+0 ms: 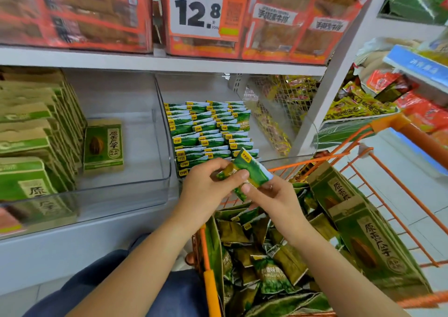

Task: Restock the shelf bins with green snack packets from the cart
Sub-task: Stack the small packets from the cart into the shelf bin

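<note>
We see a grey shelf holding clear bins. The middle bin sits on the lower shelf board, filled with rows of small green packets standing on edge. Left of that bin, a second clear bin holds green and tan boxes, one box upright just beside the stack. Above the middle bin, the upper board carries red packs and a price card reading 12.8.

Take the cart as your mark: your hands hold a packet above its front edge; the bin of packets lies just behind, boxes far left.
</note>
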`<state>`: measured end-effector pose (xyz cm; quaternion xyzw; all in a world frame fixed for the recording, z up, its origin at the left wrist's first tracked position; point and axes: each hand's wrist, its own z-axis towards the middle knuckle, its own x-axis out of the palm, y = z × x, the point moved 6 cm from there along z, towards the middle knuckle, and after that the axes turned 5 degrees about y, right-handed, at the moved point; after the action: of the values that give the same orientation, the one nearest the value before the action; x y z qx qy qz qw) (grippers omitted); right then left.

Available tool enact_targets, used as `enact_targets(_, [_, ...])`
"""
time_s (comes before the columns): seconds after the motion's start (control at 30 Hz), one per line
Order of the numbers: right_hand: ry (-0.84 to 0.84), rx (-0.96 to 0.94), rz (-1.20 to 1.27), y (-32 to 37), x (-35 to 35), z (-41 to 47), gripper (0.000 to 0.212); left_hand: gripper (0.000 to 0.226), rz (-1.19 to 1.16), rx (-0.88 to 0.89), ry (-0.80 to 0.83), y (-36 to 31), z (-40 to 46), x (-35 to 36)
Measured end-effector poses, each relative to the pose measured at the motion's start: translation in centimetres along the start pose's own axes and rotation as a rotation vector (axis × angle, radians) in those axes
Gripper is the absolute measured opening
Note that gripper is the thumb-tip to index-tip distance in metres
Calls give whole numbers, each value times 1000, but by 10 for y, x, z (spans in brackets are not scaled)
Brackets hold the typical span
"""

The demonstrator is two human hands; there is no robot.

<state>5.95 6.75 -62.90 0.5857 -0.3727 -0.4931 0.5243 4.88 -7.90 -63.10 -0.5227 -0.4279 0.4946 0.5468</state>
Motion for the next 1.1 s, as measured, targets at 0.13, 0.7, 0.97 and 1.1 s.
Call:
enact_targets(0.13, [-44, -27, 8, 1, -5, -1, 13, 29, 146, 91, -16, -6, 5, -4])
enact_targets(0.7, [-114, 468, -618, -34, -96, 209, 29, 33, 1281, 392, -70, -1, 19, -8])
enact_targets(0.97, [-177, 495, -581, -78, -80, 236, 23, 32, 1165, 321, -32, 4, 26, -7])
enact_targets(1.1, [-142, 422, -602, -65, -63, 231, 20, 30, 1149, 321, -48, 5, 26, -7])
